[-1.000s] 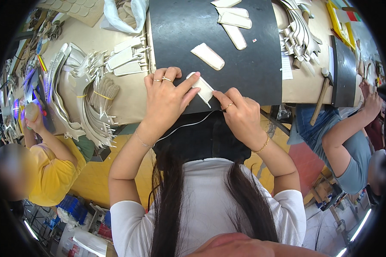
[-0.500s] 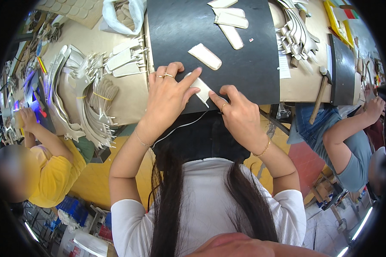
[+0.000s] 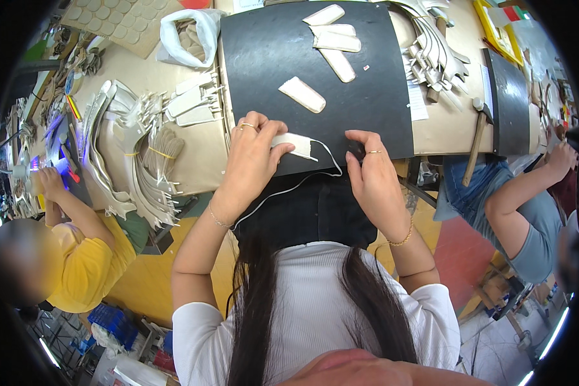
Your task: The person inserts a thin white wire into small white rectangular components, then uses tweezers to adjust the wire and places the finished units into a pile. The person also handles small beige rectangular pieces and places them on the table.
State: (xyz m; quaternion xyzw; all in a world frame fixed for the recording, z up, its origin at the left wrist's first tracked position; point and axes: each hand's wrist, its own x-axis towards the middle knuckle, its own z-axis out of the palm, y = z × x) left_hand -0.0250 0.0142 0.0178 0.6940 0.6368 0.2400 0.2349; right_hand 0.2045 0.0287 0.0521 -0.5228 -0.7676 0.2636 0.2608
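My left hand (image 3: pixel 254 151) pinches a small cream-coloured tab (image 3: pixel 294 145) at the near edge of a black work mat (image 3: pixel 257 51); its fingers cover the tab's left end. A thin white cord (image 3: pixel 336 161) starts at the tab's right end. It loops to the right, then runs back over my dark lap toward my left wrist. My right hand (image 3: pixel 376 177) is apart from the tab, to its right. Between its thumb and forefinger is a small black object (image 3: pixel 356 150), too unclear to name. Several similar cream tabs (image 3: pixel 302 95) lie farther back on the mat.
Left of the mat lie bundles of pale strips (image 3: pixel 132 138) and a white plastic bag (image 3: pixel 188 38) of beige pieces. At right are more curved strips (image 3: pixel 431 51) and a hammer (image 3: pixel 476 141) over the table edge. People sit on both sides.
My right hand has moved right, off the tab's end. The tab has turned more level in my left hand, and the cord now loops out to the right of it.
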